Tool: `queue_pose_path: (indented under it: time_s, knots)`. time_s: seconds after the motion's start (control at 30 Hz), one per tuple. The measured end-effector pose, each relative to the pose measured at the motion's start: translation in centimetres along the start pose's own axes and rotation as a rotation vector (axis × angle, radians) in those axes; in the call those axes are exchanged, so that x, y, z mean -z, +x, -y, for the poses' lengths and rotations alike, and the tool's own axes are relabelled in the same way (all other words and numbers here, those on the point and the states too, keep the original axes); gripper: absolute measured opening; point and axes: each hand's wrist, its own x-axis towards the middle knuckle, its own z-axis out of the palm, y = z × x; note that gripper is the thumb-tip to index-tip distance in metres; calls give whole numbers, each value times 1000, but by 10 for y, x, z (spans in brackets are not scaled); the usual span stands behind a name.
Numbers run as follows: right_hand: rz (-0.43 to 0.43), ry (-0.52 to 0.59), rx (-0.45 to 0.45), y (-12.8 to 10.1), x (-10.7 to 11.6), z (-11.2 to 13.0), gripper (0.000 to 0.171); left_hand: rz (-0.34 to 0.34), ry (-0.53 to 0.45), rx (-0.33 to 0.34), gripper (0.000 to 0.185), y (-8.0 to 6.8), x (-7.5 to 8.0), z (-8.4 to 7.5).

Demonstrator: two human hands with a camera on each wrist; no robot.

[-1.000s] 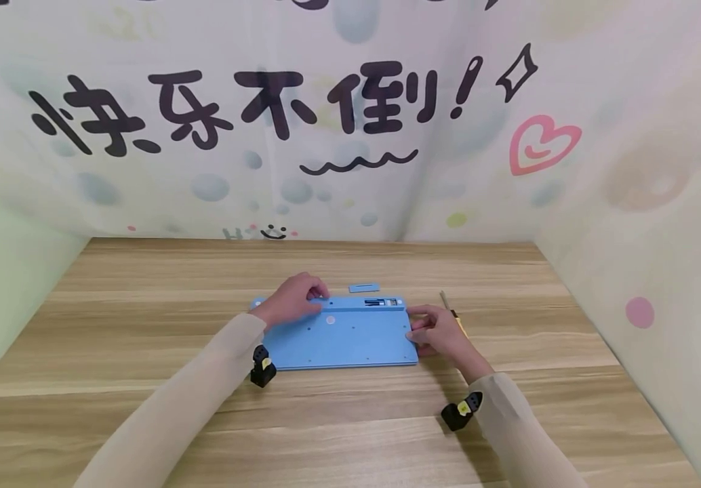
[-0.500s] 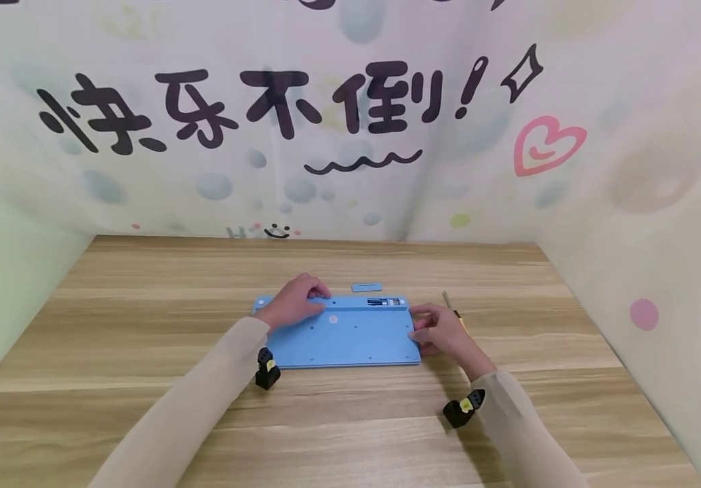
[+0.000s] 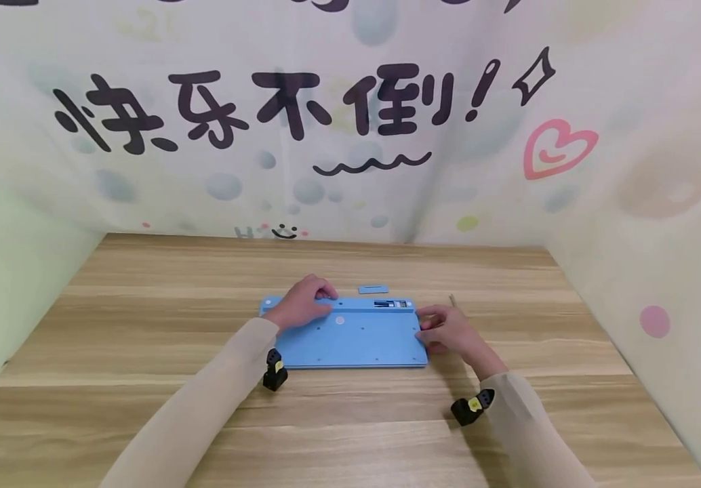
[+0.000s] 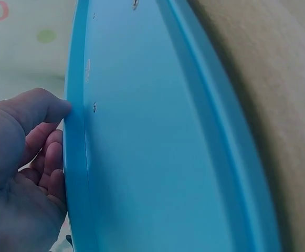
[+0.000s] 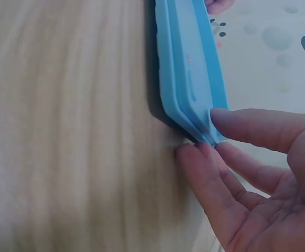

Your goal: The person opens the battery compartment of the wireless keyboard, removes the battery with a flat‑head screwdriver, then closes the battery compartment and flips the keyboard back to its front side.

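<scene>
One blue keyboard (image 3: 350,333) lies face down in the middle of the wooden table (image 3: 143,325). The right hand (image 3: 448,330) pinches its right end, with the thumb on top and curled fingers (image 5: 204,173) at the lower edge. The left hand (image 3: 302,306) rests on the back left part, fingers bent over the far edge. One small blue cover (image 3: 373,289) lies just behind the keyboard. One thin tool (image 3: 451,299) lies near the right hand.
</scene>
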Motion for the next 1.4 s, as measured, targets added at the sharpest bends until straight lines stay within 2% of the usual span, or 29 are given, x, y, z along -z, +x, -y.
queue_pose_path:
  time_s: [0.33, 0.57, 0.87, 1.03, 1.4]
  knots:
    - [22, -4, 48, 1, 12, 9, 50, 1, 7, -12, 18, 5, -3, 2]
    - [7, -40, 100, 1, 26, 15, 51, -5, 9, -14, 19, 3, -1, -2]
    - [-8, -81, 119, -1, 46, 22, 51, -5, -3, 11, 18, 0, 0, -2]
    - [-20, -105, 111, -5, 55, 22, 50, 0, -5, 11, 18, 1, 0, -1]
    - [-27, -72, 113, -12, 74, 10, 52, -2, 2, 5, 19, 0, 1, -1]
